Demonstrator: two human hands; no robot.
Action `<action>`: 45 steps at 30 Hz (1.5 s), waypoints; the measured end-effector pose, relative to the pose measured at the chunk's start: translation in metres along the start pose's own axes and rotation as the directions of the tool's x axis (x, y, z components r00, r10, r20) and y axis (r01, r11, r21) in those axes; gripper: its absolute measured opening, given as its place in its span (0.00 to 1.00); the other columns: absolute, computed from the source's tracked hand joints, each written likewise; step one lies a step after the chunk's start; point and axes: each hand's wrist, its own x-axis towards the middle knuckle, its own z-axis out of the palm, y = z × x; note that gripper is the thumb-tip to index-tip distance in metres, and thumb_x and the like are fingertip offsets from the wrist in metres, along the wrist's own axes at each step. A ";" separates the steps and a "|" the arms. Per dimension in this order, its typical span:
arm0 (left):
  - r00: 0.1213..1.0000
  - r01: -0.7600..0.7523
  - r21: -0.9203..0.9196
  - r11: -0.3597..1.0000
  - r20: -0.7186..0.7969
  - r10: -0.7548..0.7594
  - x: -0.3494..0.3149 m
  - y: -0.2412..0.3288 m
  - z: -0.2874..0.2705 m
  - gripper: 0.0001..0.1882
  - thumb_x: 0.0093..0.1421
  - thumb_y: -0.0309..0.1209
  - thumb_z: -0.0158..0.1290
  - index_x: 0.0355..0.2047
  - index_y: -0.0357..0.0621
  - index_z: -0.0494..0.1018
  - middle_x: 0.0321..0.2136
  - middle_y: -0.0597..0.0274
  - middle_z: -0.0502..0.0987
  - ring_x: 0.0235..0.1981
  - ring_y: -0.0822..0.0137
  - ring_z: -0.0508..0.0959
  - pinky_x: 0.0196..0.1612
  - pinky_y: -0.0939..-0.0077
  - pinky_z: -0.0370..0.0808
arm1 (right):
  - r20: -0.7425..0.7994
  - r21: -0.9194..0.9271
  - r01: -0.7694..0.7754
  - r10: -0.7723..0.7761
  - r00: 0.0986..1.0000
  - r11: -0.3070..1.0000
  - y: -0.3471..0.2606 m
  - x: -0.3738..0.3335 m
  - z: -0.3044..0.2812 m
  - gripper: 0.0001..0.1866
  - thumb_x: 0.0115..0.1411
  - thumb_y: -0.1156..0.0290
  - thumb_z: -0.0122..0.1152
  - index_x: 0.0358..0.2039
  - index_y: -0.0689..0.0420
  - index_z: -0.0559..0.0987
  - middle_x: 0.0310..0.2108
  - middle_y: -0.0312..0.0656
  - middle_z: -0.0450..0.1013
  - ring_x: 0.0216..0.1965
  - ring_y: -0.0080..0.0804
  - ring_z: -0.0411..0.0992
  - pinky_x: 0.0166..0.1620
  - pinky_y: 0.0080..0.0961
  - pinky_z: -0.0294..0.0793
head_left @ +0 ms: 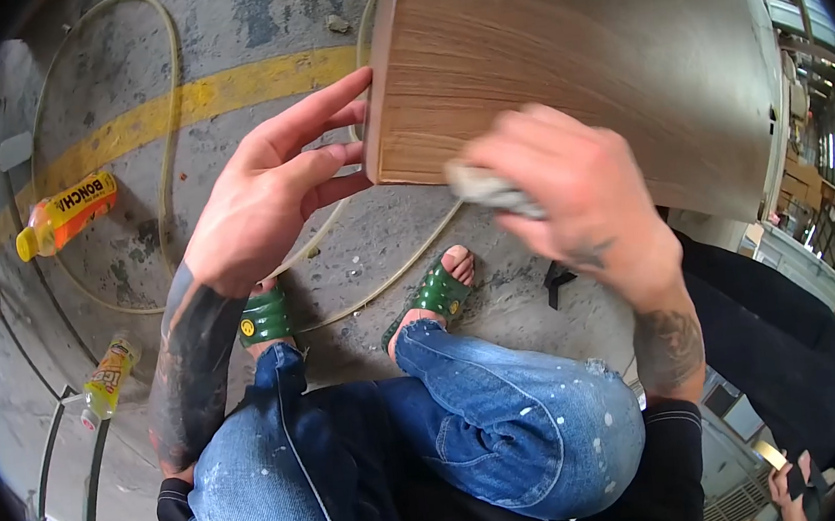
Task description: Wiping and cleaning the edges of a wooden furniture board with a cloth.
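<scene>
A brown wood-grain cabinet or box (480, 74) fills the upper right, one corner toward me. My left hand (273, 169) rests against its left edge, fingers stretched and spread, the fingertips touching the side. My right hand (576, 185) is closed around a greyish-white pad or folded cloth (496, 191) at the near edge of the wood. Motion blurs this hand and pad, so the pad's exact kind is unclear.
A pale hose (175, 63) loops over the concrete floor, crossing a yellow stripe (250, 88). Two drink bottles, one orange (71, 213) and one yellow-labelled (107, 381), lie at left beside a dark metal frame (52, 436). Another person in black (776, 326) is at right, holding a tape roll (770, 455).
</scene>
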 end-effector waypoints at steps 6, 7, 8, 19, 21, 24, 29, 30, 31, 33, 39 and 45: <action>0.999 0.007 0.046 0.999 0.035 -0.008 0.011 -0.005 0.011 0.33 0.64 0.17 0.41 0.71 0.43 0.58 0.62 0.57 0.68 0.55 0.67 0.76 0.61 0.68 0.75 | 0.009 -0.186 -0.366 0.374 0.927 0.912 0.025 -0.095 -0.027 0.17 0.44 0.75 0.71 0.37 0.54 0.79 0.32 0.40 0.75 0.36 0.43 0.75 0.36 0.38 0.76; 0.999 0.010 0.024 1.000 0.044 -0.012 0.011 -0.006 0.008 0.33 0.64 0.18 0.42 0.71 0.42 0.58 0.62 0.56 0.68 0.55 0.67 0.76 0.61 0.67 0.76 | 0.002 -0.139 -0.346 0.349 0.937 0.928 0.024 -0.090 -0.027 0.16 0.46 0.77 0.67 0.38 0.58 0.78 0.33 0.47 0.74 0.36 0.51 0.74 0.38 0.39 0.74; 0.998 0.018 0.031 0.999 0.064 -0.020 0.010 -0.007 0.007 0.33 0.64 0.18 0.42 0.71 0.42 0.58 0.62 0.56 0.68 0.55 0.67 0.76 0.61 0.67 0.76 | -0.038 -0.117 -0.279 0.276 0.960 0.953 0.021 -0.076 -0.026 0.17 0.45 0.77 0.68 0.39 0.58 0.78 0.33 0.46 0.74 0.36 0.49 0.74 0.38 0.38 0.74; 0.999 -0.005 0.051 0.999 0.051 0.002 0.014 -0.008 0.010 0.33 0.66 0.20 0.44 0.72 0.39 0.55 0.66 0.48 0.64 0.60 0.56 0.74 0.63 0.55 0.74 | -0.047 -0.110 -0.205 0.201 0.979 0.973 0.063 -0.101 -0.005 0.22 0.39 0.75 0.72 0.38 0.49 0.79 0.33 0.38 0.74 0.39 0.42 0.75 0.38 0.36 0.79; 1.000 -0.003 0.020 1.000 -0.005 0.003 0.013 -0.006 0.006 0.31 0.66 0.18 0.42 0.71 0.39 0.57 0.64 0.51 0.67 0.57 0.61 0.76 0.60 0.62 0.77 | -0.113 -0.095 -0.037 0.026 0.993 0.995 0.041 -0.057 0.010 0.19 0.41 0.72 0.71 0.37 0.47 0.78 0.32 0.35 0.73 0.39 0.38 0.75 0.36 0.34 0.80; 1.000 0.000 0.002 1.000 -0.018 0.000 0.015 -0.008 0.006 0.32 0.65 0.17 0.41 0.71 0.39 0.57 0.64 0.50 0.67 0.57 0.60 0.76 0.60 0.60 0.77 | -0.096 -0.133 0.065 -0.078 0.992 0.989 0.023 -0.018 0.022 0.18 0.43 0.71 0.71 0.36 0.46 0.76 0.32 0.33 0.72 0.39 0.35 0.74 0.34 0.32 0.79; 0.996 -0.001 0.063 0.998 -0.089 0.007 -0.001 0.000 0.003 0.31 0.66 0.19 0.42 0.70 0.42 0.59 0.61 0.54 0.69 0.55 0.64 0.77 0.60 0.64 0.77 | -0.066 -0.015 -0.309 0.307 0.949 0.951 0.085 -0.120 -0.010 0.22 0.45 0.77 0.67 0.44 0.55 0.78 0.38 0.46 0.75 0.42 0.51 0.74 0.44 0.40 0.76; 0.998 -0.003 0.058 0.998 -0.056 0.006 0.000 -0.001 0.004 0.31 0.66 0.19 0.43 0.70 0.43 0.60 0.60 0.55 0.69 0.55 0.65 0.76 0.59 0.65 0.77 | -0.039 -0.143 -0.402 0.401 0.915 0.904 0.088 -0.136 -0.024 0.20 0.46 0.78 0.65 0.43 0.57 0.78 0.39 0.48 0.75 0.42 0.53 0.74 0.44 0.41 0.75; 1.000 0.002 0.054 0.999 -0.027 -0.001 0.005 -0.005 0.005 0.31 0.66 0.19 0.44 0.70 0.43 0.60 0.60 0.57 0.69 0.55 0.66 0.76 0.59 0.66 0.77 | -0.072 -0.177 -0.443 0.437 0.896 0.879 0.090 -0.147 -0.026 0.19 0.45 0.78 0.65 0.41 0.59 0.78 0.37 0.48 0.75 0.41 0.54 0.74 0.43 0.42 0.75; 1.000 0.024 0.048 0.999 0.013 -0.025 0.016 -0.009 0.010 0.31 0.67 0.19 0.45 0.70 0.45 0.61 0.59 0.60 0.70 0.55 0.67 0.76 0.60 0.68 0.76 | -0.154 -0.114 -0.397 0.379 0.912 0.911 0.066 -0.125 -0.016 0.19 0.43 0.79 0.66 0.40 0.59 0.78 0.37 0.48 0.75 0.40 0.54 0.75 0.43 0.42 0.75; 1.000 -0.003 0.029 1.000 -0.023 0.003 0.005 -0.005 0.005 0.30 0.68 0.18 0.42 0.70 0.46 0.61 0.61 0.59 0.70 0.55 0.66 0.76 0.61 0.68 0.76 | -0.140 -0.066 0.052 -0.061 0.988 0.996 -0.016 0.006 0.011 0.21 0.36 0.75 0.72 0.36 0.54 0.79 0.28 0.38 0.71 0.31 0.37 0.72 0.31 0.32 0.74; 0.995 -0.092 0.011 0.996 0.025 0.092 0.011 -0.009 0.007 0.30 0.67 0.18 0.41 0.70 0.43 0.61 0.60 0.56 0.72 0.52 0.67 0.77 0.60 0.69 0.77 | -0.011 -0.179 0.095 -0.098 0.995 0.979 -0.030 0.039 -0.001 0.19 0.38 0.76 0.72 0.35 0.54 0.78 0.29 0.38 0.72 0.32 0.39 0.72 0.32 0.34 0.74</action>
